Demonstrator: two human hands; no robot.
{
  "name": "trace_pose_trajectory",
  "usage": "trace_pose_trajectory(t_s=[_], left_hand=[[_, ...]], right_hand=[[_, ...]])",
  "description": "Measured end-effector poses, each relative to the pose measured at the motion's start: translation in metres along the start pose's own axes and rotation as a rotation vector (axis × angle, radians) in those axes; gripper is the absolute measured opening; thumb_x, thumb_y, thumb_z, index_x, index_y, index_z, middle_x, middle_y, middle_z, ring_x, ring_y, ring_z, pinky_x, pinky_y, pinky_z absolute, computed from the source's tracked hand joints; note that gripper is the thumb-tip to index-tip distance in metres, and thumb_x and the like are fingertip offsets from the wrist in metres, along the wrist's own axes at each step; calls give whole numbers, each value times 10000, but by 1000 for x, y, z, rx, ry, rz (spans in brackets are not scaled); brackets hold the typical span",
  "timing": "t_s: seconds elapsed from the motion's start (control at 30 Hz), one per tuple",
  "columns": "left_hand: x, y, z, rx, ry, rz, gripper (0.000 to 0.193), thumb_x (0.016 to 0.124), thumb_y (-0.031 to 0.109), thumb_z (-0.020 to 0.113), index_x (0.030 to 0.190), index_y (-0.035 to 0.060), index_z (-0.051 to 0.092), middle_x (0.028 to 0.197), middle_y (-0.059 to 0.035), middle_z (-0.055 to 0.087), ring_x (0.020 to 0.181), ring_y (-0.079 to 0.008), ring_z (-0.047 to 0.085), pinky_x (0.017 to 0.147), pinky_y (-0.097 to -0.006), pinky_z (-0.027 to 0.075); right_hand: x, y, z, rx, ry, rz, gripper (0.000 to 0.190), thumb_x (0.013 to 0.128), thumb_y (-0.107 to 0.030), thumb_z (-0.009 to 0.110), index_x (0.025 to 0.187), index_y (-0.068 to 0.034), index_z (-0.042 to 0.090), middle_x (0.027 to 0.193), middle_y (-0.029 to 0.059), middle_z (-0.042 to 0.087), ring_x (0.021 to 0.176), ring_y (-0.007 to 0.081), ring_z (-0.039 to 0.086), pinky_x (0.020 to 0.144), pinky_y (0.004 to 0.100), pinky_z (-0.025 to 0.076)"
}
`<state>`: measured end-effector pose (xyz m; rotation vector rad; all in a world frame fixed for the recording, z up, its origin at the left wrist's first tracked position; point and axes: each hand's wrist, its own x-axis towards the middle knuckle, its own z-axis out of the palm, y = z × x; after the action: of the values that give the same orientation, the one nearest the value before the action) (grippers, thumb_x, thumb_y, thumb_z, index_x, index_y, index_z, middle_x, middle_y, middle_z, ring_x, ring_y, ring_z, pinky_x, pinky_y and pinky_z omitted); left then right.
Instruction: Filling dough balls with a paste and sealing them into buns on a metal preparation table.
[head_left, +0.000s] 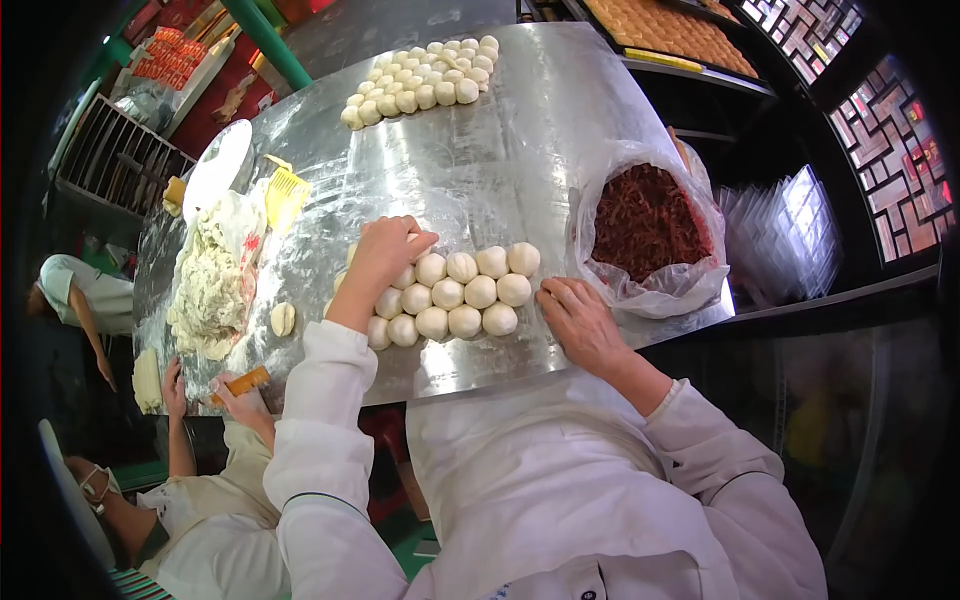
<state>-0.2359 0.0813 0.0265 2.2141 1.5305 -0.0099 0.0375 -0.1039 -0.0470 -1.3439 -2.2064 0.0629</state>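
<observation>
Rows of round white dough balls (448, 293) sit close together on the metal worktable in front of me. My left hand (390, 251) is at the far left part of these rows, its fingers curled around a dough ball (412, 238) that shows only as a small pale patch between thumb and forefinger. The wrist and sleeve cover some balls at the left end. Palm down, my right hand (581, 322) rests on the table just right of the rows, fingers bent and close together; its underside is hidden. Near it stands a plastic bag (649, 296) of dark red shredded filling (649, 221).
More dough balls (427, 79) lie at the table's far side. To the left are a dough mass (214, 285), a yellow scraper (286, 196) and a single dough piece (283, 319). A co-worker's hand (244, 401) holds an orange-brown tool (244, 382). Baked-goods trays (667, 34) stand back right.
</observation>
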Motion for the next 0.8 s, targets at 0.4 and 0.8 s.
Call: trace_pose_trajectory(t_s=[0.4,0.8], left_hand=[[-99,-178,-17,233,470,-357,497,871,307,703,1291,52,630,1231,-208,627,1103,-363,621,950,-449,498],[-102,-203,3,-393,510,-332,351,908,195,652,1154,-56,646,1123,-186,649,964,-273,671,848,-366,533]], right_hand=[[21,1,-51,-89,78,-47,402,802,-72,677,1196,-11,617,1263,174,575,1169,344,551,952,461,465],[22,88,-114,-166,-274,326,280,795,-143,766,988,-23,603,1053,171,567,1015,372,604,836,430,533]])
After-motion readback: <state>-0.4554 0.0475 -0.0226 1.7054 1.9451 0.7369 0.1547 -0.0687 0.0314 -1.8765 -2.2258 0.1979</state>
